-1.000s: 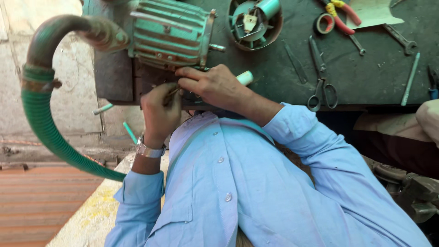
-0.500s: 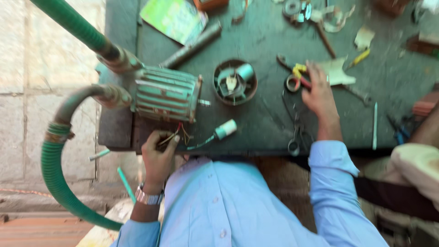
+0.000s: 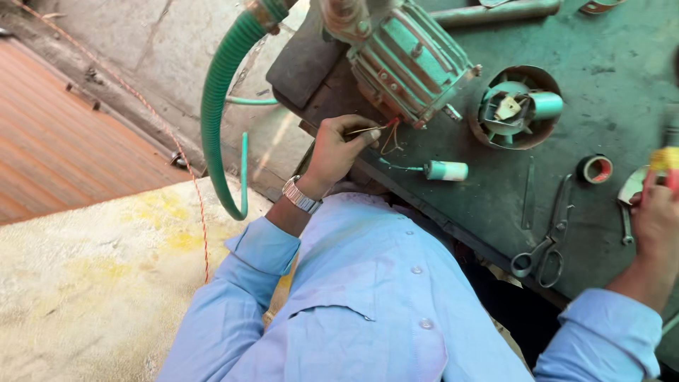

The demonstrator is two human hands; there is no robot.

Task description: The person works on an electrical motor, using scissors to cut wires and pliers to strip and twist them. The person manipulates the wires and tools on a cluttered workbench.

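Observation:
My left hand (image 3: 339,145) pinches thin red and yellow wires (image 3: 387,134) that come out of the end of a green electric pump motor (image 3: 410,60). A metal watch sits on that wrist. At the right edge of the view, my right hand (image 3: 654,219) is closed around a tool with a yellow and red handle (image 3: 665,159); the tool's working end is out of sight. A small pale green cylinder capacitor (image 3: 445,170) on a lead lies on the dark table (image 3: 608,64) just right of the left hand.
A round fan cover (image 3: 516,106) with small parts inside sits beside the motor. Scissors (image 3: 544,244), a tape roll (image 3: 595,168) and a metal pipe (image 3: 488,12) lie on the table. A green ribbed hose (image 3: 216,106) loops down off the table's left side.
My right hand left the wires by the motor, reached right across the table and closed on the yellow and red handled tool. My left hand stayed on the wires. The view has tilted.

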